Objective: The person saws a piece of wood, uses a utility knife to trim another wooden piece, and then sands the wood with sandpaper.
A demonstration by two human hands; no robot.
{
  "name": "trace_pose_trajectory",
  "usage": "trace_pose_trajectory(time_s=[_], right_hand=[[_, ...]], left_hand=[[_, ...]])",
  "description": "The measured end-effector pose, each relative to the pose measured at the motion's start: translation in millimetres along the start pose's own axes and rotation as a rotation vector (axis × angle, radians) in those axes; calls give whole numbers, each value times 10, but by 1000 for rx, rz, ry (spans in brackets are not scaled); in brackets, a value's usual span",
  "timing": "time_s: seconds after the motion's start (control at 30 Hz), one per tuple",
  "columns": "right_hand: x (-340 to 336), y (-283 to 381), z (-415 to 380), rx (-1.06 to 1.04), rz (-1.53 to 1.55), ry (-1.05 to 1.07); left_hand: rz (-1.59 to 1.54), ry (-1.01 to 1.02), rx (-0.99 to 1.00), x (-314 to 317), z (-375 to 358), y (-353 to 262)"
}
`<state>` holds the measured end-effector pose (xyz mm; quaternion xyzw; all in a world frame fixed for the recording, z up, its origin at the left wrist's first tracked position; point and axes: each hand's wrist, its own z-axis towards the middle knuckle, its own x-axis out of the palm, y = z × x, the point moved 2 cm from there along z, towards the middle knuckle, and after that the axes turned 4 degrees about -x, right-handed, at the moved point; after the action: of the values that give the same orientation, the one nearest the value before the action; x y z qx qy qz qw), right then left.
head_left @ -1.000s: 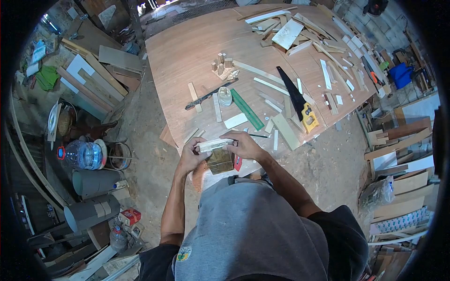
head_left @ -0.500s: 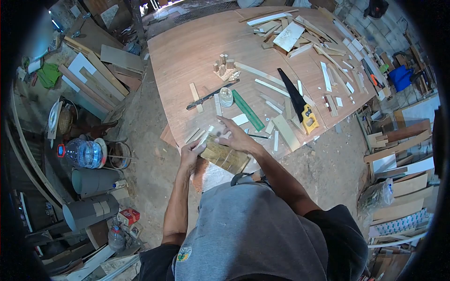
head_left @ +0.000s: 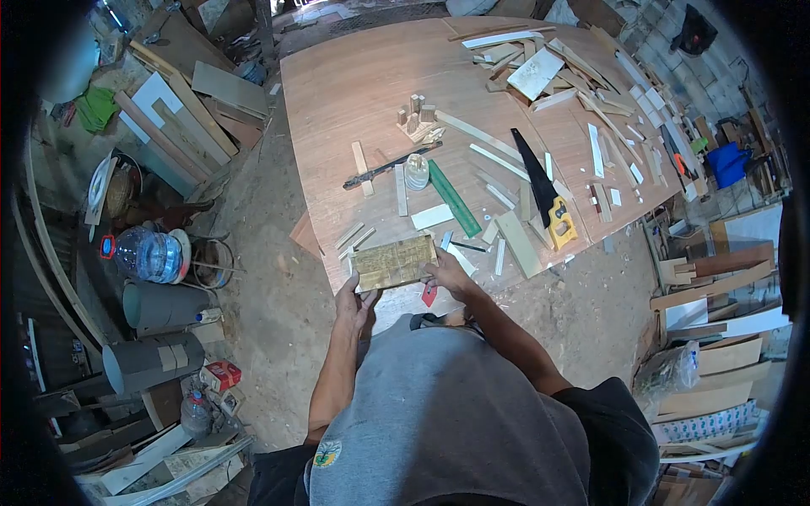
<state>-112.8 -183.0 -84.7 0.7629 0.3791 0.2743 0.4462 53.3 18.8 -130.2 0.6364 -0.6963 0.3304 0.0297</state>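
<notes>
Both hands on unlabelled wood panel

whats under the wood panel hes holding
The wood panel covers the near edge of the plywood table; a red object shows just below it. Whatever lies directly beneath is hidden.

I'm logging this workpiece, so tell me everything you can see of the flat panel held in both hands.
The panel is a thin rectangular board, seemingly wood, olive-brown and mottled with faint lines. It is held roughly flat, long side across, over the near edge of the workbench. The left hand grips its left end, the right hand its right end.
</notes>
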Motion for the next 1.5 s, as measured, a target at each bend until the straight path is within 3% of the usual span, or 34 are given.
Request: trace_pose_trajectory(time_s=[0.23, 0.47, 0.53, 0.67, 0.77, 1.07, 1.13, 1.33, 1.5], right_hand=[[-42, -20, 83, 50, -60, -54], [-35, -128, 209, 52, -34, -30], [-25, -196, 268, 53, -40, -30], [-23, -302, 348, 62, 56, 8], [-23, -265, 323, 74, -10, -47], [-114, -236, 351, 114, -115, -94], [-113, -248, 388, 84, -172, -126], [-100, -261, 426, 48, -208, -109], [-127, -343, 452, -32, -422, -201]], left_hand=[[205, -102, -138, -100, -54, -31], [241, -20, -49, -265, 104, -10], [331, -161, -54, -273, 73, -32], [290, -122, -16, -327, 213, 34], [329, -221, -3, -257, 167, 40], [662, -332, 109, -116, 83, -48], [1009, -334, 172, -31, -6, -156], [978, -349, 253, -40, 12, -172], [920, -364, 212, -171, 156, -54]])
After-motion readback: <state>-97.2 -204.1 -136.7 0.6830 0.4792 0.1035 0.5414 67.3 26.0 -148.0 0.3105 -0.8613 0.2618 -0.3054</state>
